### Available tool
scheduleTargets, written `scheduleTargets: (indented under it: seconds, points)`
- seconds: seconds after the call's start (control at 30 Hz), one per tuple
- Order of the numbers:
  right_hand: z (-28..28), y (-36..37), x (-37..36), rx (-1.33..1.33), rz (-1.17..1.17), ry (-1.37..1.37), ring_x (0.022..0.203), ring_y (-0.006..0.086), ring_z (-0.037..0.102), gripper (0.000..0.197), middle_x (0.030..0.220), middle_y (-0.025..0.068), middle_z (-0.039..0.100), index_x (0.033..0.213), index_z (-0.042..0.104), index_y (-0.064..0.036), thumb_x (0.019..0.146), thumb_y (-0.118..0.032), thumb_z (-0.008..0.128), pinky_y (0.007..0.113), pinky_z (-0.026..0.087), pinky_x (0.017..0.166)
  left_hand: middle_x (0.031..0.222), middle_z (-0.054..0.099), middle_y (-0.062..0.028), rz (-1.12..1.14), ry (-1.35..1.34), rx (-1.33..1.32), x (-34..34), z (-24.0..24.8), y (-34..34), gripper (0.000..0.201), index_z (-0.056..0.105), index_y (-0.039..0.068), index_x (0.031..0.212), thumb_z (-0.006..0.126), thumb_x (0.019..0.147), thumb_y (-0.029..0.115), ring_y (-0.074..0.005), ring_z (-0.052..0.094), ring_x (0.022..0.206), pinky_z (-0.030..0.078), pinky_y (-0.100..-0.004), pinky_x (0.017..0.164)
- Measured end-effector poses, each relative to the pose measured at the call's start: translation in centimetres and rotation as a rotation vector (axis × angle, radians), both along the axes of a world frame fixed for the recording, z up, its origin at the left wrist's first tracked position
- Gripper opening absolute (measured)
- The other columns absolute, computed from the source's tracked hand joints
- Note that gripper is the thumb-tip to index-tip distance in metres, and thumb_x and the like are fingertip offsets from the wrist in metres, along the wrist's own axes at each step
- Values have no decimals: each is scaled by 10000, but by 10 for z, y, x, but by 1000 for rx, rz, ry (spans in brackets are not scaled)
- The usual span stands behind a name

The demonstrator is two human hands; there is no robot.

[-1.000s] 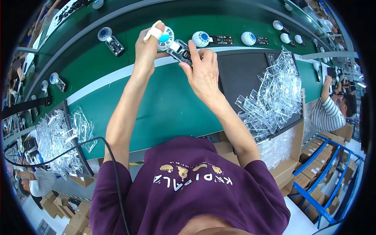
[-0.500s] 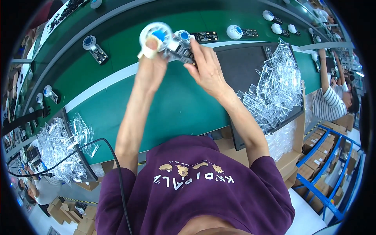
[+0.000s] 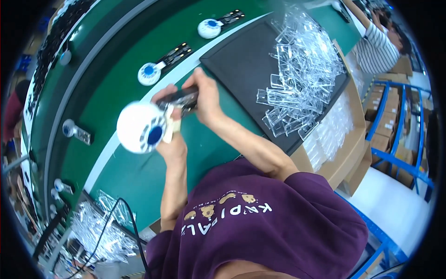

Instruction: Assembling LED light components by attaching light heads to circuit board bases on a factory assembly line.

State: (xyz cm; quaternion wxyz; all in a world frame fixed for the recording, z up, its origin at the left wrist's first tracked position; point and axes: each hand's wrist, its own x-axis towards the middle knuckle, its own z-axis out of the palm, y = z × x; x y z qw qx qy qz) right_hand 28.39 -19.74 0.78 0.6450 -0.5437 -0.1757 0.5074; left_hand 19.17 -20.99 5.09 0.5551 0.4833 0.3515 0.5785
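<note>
My left hand (image 3: pixel 173 148) grips a large white ball-shaped unit (image 3: pixel 135 123) with a dark blue round centre. Cream-coloured wraps cover some of its fingers. A dark circuit board (image 3: pixel 183 99) extends from the ball toward the right, and my right hand (image 3: pixel 207 96) is closed on its far end. Blur and fingers hide where board and ball join. Beyond my hands on the green belt lie two similar units: a white ball (image 3: pixel 149 74) with its board, and another white ball (image 3: pixel 210 28) farther off.
A black tray (image 3: pixel 232 60) to the right bears a heap of clear plastic covers (image 3: pixel 302 79). Below it stands a carton (image 3: pixel 337 169) with more clear pieces. More covers (image 3: pixel 100 230) lie at lower left, near a black cable (image 3: pixel 139 242). A co-worker in stripes (image 3: pixel 378 51) stands at upper right.
My view has turned, bringing the cover heap closer. The ball now shows its white dome with the blue centre toward me, and my right hand has shifted onto the board's end.
</note>
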Motion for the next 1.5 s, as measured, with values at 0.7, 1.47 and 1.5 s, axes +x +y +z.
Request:
scheduleTargets:
  seconds: [0.7,1.47,1.5]
  points:
    - [17,-41,299,-275,1444,-2369,1058,212,463,182,1003,70,537,903,606,-54,735,-79,541,408,286,1008,781,554,-130,120,1127,-456,-79,-84,155,782,526,-47,1120,594,722,622,-176,602,634,482,-289,494]
    - [38,-30,87,18,838,-1096,912,241,483,472,970,141,471,1317,429,-92,893,-287,502,318,401,808,981,584,-89,157,20,-501,-18,-40,75,579,497,7,1134,721,741,368,-161,582,857,478,-318,711]
    - [28,-27,73,129,704,-1373,904,263,474,495,968,136,469,1304,435,-76,860,-263,551,338,399,804,981,584,-89,170,21,-505,-15,-37,70,579,497,7,1134,721,741,368,-161,582,857,478,-318,711]
